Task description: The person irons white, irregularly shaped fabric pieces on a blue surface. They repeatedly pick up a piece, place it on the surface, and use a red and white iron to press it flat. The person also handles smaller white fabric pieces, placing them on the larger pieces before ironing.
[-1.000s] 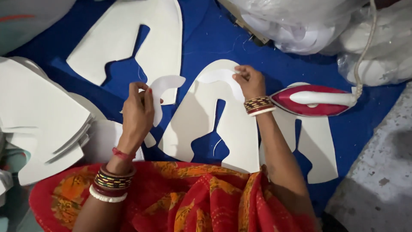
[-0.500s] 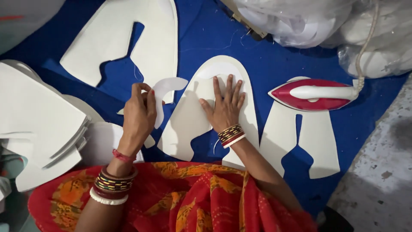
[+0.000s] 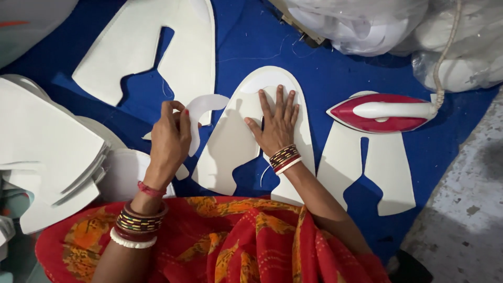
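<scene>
While the right hand (image 3: 276,126) lies flat, fingers spread, pinning the arched white panel (image 3: 230,152), the left hand (image 3: 170,139) pinches a curved white strip (image 3: 207,107) beside it; iron (image 3: 385,112) rests further right.

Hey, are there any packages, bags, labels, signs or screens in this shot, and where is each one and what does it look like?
No labels, signs or screens show.
Clear plastic bags stuffed with white material: top right, bulging and crinkled, beyond the red and white clothes iron.
Flat brown cardboard piece: top centre, poking out from under the bags; whether it is a box cannot be told.
</scene>
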